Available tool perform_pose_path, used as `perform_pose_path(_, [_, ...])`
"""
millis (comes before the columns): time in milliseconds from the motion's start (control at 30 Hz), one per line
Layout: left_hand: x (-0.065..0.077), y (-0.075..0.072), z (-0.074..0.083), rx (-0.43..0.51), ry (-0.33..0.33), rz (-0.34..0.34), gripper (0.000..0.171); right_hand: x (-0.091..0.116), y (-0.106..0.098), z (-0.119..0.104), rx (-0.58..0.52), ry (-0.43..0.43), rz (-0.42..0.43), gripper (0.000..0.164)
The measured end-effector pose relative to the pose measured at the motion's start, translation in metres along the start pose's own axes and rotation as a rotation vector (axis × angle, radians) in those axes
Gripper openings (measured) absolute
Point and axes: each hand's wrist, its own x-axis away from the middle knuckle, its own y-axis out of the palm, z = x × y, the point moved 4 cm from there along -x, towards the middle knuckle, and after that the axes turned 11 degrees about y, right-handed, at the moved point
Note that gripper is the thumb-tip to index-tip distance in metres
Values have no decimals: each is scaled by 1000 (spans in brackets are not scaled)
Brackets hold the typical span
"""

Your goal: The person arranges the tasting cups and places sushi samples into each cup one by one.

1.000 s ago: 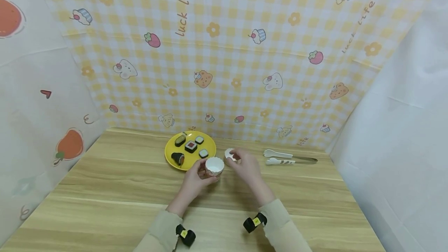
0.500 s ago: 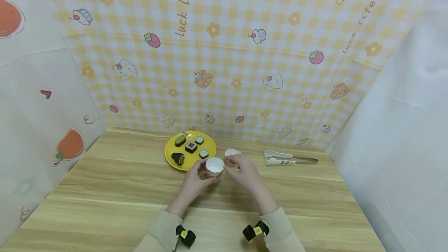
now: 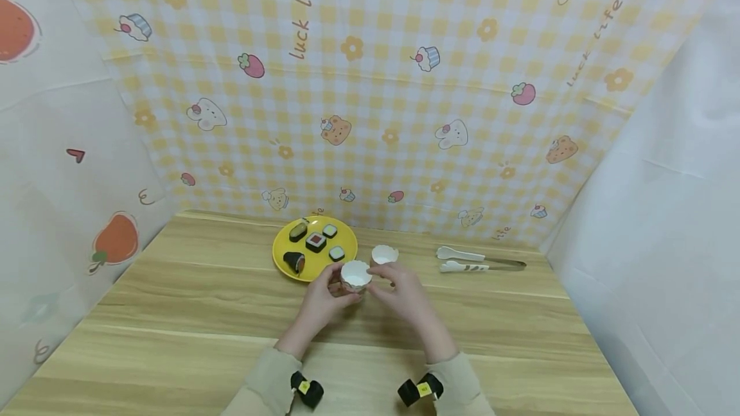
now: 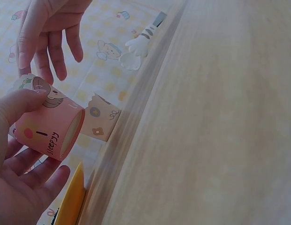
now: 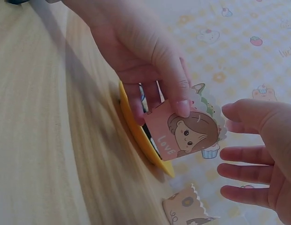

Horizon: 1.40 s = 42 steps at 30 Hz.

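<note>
Right grip (image 3: 403, 289) draws back from the beige cup (image 3: 384, 253), spread, holding nothing; at its eight o'clock, left grip (image 3: 320, 295) curls round the pink cup (image 3: 355, 273).

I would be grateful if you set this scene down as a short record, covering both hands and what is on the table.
Left hand: left hand holds a pink cup, fingers curled round its side
Right hand: right hand at the pink cup's rim, fingers extended; contact unclear
Print: "sleepyy" and "LOVE" on the pink cup
Second cup: beige cup, upright on the wooden table
Plate: yellow plate, left of the beige cup, bearing five sushi-like pieces
Tongs: white-and-metal tongs, lying at right
Backdrop: yellow-checked cloth
</note>
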Motion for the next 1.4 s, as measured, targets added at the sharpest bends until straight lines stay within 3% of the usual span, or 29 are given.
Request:
perform_pose_path(167, [-2, 2, -19, -8, 9, -4, 68, 3, 4, 3, -13, 9, -10, 25])
perform_pose_path(500, [-3, 1, -14, -63, -2, -37, 68, 7, 7, 2, -1, 29, -23, 23])
perform_pose_path(1400, [2, 7, -15, -36, 23, -101, 68, 15, 3, 4, 47, 46, -15, 15])
